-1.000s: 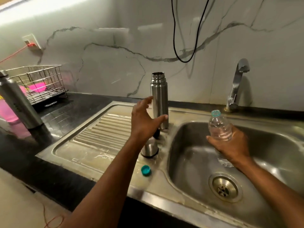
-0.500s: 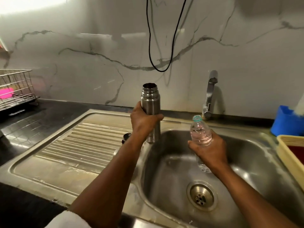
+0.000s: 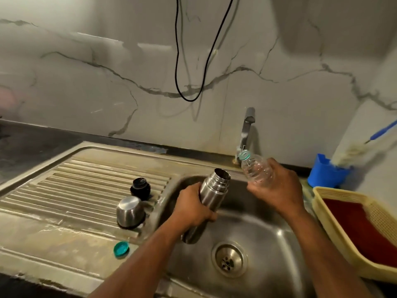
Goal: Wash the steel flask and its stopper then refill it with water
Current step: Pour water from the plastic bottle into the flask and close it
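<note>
Your left hand is gripping the open flask, tilted over the sink. Your right hand is holding the bottle. Stopper is sitting on the drainboard.

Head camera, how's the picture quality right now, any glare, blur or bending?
Head view: dim warm light; soft glare streaks on the wall; wide-angle bending curves the sink edges; the flask and plastic bottle are slightly motion-soft, and the brush at the right edge is blurred.
</note>
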`<control>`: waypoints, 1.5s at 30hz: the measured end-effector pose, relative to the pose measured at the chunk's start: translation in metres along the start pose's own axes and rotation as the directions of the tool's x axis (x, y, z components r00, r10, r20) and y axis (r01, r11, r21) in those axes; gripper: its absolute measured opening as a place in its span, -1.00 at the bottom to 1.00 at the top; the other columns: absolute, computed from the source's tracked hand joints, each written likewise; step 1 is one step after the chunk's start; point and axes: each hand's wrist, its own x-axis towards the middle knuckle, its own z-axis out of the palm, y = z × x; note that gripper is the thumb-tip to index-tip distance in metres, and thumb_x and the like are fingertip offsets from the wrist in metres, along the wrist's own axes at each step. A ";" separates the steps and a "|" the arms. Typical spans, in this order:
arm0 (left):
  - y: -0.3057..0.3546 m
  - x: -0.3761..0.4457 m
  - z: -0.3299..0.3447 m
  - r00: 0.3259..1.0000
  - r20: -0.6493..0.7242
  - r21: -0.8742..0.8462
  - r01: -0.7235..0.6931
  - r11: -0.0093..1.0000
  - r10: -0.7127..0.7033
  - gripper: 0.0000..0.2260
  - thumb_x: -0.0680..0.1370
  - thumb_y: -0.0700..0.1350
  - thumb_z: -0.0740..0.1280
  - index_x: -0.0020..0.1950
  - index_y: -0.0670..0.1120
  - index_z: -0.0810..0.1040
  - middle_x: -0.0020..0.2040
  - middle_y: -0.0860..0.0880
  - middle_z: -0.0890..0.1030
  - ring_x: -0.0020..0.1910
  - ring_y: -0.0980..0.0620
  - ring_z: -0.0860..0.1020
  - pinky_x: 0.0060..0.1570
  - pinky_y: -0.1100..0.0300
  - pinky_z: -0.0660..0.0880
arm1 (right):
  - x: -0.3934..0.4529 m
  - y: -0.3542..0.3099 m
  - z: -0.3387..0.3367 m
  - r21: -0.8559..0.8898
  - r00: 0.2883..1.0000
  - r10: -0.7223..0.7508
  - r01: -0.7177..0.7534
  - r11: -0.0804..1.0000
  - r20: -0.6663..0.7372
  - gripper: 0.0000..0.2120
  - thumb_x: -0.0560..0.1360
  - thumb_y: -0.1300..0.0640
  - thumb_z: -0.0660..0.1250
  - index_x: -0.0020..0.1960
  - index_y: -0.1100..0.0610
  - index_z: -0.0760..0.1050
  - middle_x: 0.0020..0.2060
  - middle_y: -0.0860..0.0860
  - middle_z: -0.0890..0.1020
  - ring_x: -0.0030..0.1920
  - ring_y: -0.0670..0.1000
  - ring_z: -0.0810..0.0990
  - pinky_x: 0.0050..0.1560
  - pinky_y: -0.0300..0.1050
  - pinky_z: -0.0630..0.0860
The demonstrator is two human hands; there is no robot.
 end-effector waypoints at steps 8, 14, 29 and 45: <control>-0.008 0.013 -0.005 0.996 -0.035 0.043 -0.080 0.996 0.082 -0.26 0.17 -0.13 0.72 0.32 -0.01 0.58 0.16 0.03 0.68 0.12 0.02 0.62 0.14 0.14 0.53 | 0.003 -0.007 -0.009 -0.468 0.950 -0.268 0.311 0.827 0.159 -0.38 0.28 -0.07 0.62 0.28 -0.05 0.49 0.11 -0.02 0.68 0.08 0.09 0.65 0.05 0.01 0.52; -0.006 0.014 0.000 0.995 -0.028 -0.007 -0.095 0.995 0.095 -0.27 0.20 -0.18 0.72 0.33 0.00 0.56 0.17 0.01 0.67 0.08 0.07 0.56 0.11 0.19 0.46 | 0.025 -0.036 -0.037 -0.695 0.886 -0.357 0.456 0.555 0.296 -0.45 0.35 0.06 0.56 0.29 -0.04 0.45 0.06 -0.02 0.65 0.07 0.08 0.62 0.08 0.05 0.44; 0.003 0.012 0.008 0.994 -0.040 -0.158 -0.106 0.982 0.101 -0.32 0.23 -0.19 0.71 0.28 0.01 0.54 0.15 0.03 0.65 0.12 0.04 0.59 0.11 0.17 0.50 | 0.065 -0.128 -0.098 -0.737 0.621 -0.515 0.676 -0.030 0.591 -0.76 0.57 0.14 0.35 0.23 0.04 0.47 0.02 0.07 0.65 0.08 0.12 0.59 0.17 0.11 0.38; 0.006 0.010 0.010 0.993 -0.017 -0.215 -0.119 0.969 0.118 -0.33 0.26 -0.20 0.70 0.30 0.02 0.53 0.11 0.11 0.60 0.09 0.09 0.55 0.13 0.18 0.46 | 0.073 -0.148 -0.098 -0.707 0.544 -0.512 0.680 -0.197 0.665 -0.88 0.56 0.16 0.38 0.04 0.07 0.46 -0.23 0.04 0.54 -0.15 0.09 0.50 0.15 0.08 0.36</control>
